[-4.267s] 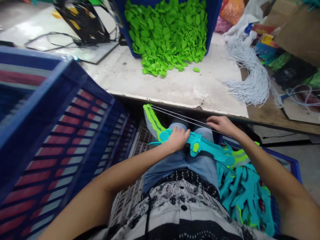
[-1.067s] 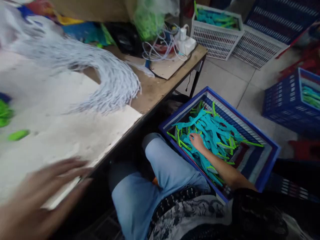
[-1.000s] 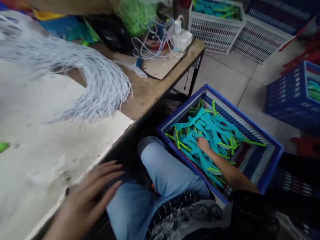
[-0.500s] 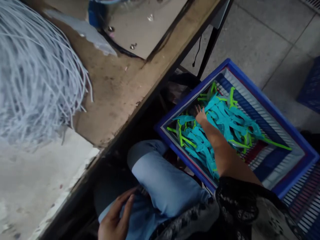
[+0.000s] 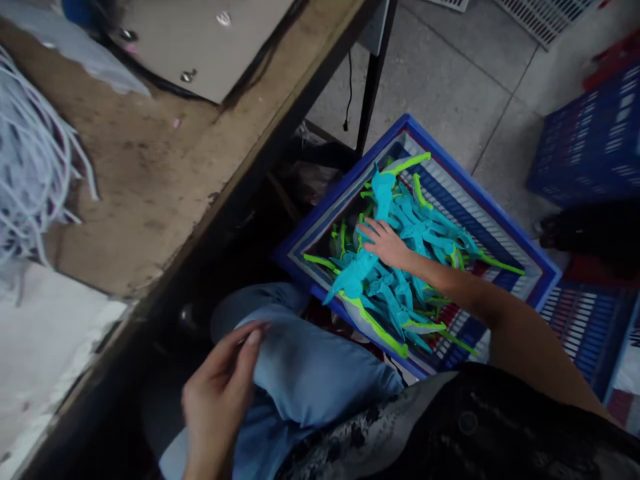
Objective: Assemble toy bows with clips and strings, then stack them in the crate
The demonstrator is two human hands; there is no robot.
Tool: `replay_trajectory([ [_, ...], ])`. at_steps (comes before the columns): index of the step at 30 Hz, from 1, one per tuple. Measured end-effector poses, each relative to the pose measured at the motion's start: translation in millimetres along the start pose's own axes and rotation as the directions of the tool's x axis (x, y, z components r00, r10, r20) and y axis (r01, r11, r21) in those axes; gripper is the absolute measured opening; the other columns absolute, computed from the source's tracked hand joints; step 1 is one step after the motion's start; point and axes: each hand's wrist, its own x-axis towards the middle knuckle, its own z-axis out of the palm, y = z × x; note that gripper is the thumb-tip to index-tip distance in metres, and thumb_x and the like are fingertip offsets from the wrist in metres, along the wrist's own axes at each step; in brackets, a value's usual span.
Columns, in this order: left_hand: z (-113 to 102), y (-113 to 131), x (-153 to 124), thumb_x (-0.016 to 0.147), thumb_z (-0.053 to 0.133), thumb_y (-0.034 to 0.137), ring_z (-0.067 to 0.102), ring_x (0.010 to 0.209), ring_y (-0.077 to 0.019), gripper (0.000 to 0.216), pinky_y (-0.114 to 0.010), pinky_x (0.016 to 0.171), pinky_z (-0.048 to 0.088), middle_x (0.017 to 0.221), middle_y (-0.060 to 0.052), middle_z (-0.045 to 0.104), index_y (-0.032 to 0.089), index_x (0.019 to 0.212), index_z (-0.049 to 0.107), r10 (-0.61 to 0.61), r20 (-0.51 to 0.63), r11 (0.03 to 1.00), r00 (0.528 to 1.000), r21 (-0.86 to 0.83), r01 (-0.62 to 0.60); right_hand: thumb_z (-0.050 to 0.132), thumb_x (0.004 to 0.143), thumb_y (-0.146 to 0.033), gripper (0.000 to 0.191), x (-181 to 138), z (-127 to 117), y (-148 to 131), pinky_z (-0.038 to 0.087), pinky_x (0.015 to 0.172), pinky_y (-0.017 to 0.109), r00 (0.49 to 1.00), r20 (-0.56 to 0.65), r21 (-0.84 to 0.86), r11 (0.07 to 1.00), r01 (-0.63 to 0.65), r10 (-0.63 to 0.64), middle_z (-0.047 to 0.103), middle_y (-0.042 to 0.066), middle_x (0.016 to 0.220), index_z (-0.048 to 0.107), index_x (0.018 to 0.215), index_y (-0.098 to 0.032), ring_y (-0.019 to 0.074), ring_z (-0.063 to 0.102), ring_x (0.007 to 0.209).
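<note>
My right hand is in the blue crate, its fingers over a cyan plastic piece with grey, green-edged arms. This piece lies above the others, and part of it is hidden under the hand. Around it is a heap of similar cyan and lime-green pieces. My left hand is over my lap, thumb against the fingers in a pinch. Whatever is between those fingertips, if anything, is too small to make out.
A worn wooden bench runs along the left, bearing a bundle of white cords and a grey board with small metal bits. Another blue crate stands at the right on the tiled floor. A table leg rises behind the near crate.
My right hand has come back from the far side of the heap, and a cyan and green piece now shows higher under it. My left thumb is closer to its fingers. The view has shifted right.
</note>
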Motion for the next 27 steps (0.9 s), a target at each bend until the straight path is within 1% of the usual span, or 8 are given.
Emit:
replay_trajectory([
  [3,38.2,29.6,25.4,0.081,0.058,0.050,0.068,0.096,-0.0235,0.037,-0.035,0.088,0.054,0.102,-0.007,0.072,0.021,0.102,0.069,0.244,0.263,0.969,0.933,-0.103,-0.224,0.053,0.091,-0.016,0.015,-44.4,-18.4,-15.1,0.026,0.112,0.060,0.996,-0.081,0.000,0.999,0.045,-0.045,0.042,0.007,0.150,0.067,0.094,-0.021,0.0320,0.021,0.146],
  [6,81.7,49.7,40.9,0.077,0.063,0.048,0.061,0.112,-0.0269,0.047,-0.040,0.094,0.050,0.121,-0.012,0.064,0.019,0.114,0.063,0.347,0.326,0.935,0.879,-0.193,-0.298,0.054,0.092,-0.020,0.014,-82.2,-30.6,-32.3,0.027,0.112,0.060,0.976,-0.180,-0.010,0.992,0.124,-0.124,0.050,0.003,0.145,0.067,0.094,-0.025,0.0283,0.028,0.144],
  [9,119.5,64.1,38.9,0.071,0.070,0.051,0.058,0.117,-0.0281,0.057,-0.039,0.094,0.048,0.126,-0.014,0.062,0.018,0.117,0.060,0.211,0.481,0.938,0.851,-0.344,-0.038,0.055,0.093,-0.024,0.014,-100.6,-33.8,-50.7,0.030,0.114,0.055,0.938,-0.285,-0.025,0.980,0.198,-0.197,0.056,0.000,0.139,0.068,0.096,-0.029,0.0218,0.037,0.140],
  [13,150.9,86.6,26.4,0.065,0.075,0.058,0.065,0.077,-0.0185,0.053,-0.029,0.067,0.052,0.094,-0.006,0.068,0.017,0.098,0.062,0.044,0.711,0.780,0.701,-0.463,0.421,0.055,0.093,-0.029,0.014,-93.2,-28.1,-68.1,0.028,0.115,0.051,0.893,-0.445,0.022,0.995,0.092,-0.073,0.061,-0.001,0.132,0.068,0.099,-0.031,0.0195,0.043,0.136],
  [17,165.2,114.0,22.8,0.057,0.083,0.050,0.057,0.056,-0.0109,0.050,-0.022,0.051,0.045,0.073,0.002,0.062,0.019,0.088,0.060,0.040,0.647,0.687,0.761,-0.571,0.450,0.052,0.094,-0.030,0.021,-74.8,-24.1,-73.7,0.023,0.118,0.051,0.832,-0.530,0.110,0.986,-0.123,0.163,0.055,-0.001,0.138,0.064,0.110,-0.033,0.0198,0.037,0.139],
  [22,156.1,127.0,31.4,0.055,0.085,0.047,0.054,0.053,-0.0091,0.051,-0.019,0.049,0.043,0.066,0.006,0.058,0.021,0.090,0.058,0.054,0.457,0.758,0.888,-0.598,0.262,0.043,0.093,-0.030,0.050,-72.6,12.8,-24.3,0.024,0.117,0.053,0.598,-0.502,0.381,0.781,-0.495,0.624,0.033,0.013,0.152,0.039,0.142,-0.021,0.0272,0.021,0.146],
  [24,140.3,125.5,38.0,0.056,0.085,0.048,0.055,0.058,-0.0093,0.053,-0.019,0.051,0.045,0.070,0.006,0.059,0.022,0.094,0.059,0.113,0.357,0.779,0.927,-0.611,0.141,0.042,0.092,-0.027,0.057,-81.1,43.3,12.3,0.026,0.116,0.050,0.440,-0.211,0.447,0.487,-0.751,0.873,0.032,0.019,0.151,0.031,0.145,-0.012,0.0286,0.023,0.144],
  [27,106.6,126.9,45.8,0.057,0.086,0.048,0.055,0.064,-0.0091,0.055,-0.019,0.055,0.047,0.075,0.004,0.059,0.022,0.099,0.062,0.232,0.193,0.768,0.953,-0.638,-0.057,0.047,0.089,-0.025,0.062,-96.8,88.5,61.5,0.029,0.113,0.051,0.197,0.243,0.284,0.124,-0.951,0.950,0.031,0.024,0.151,0.029,0.145,-0.004,0.0328,0.025,0.142],
])
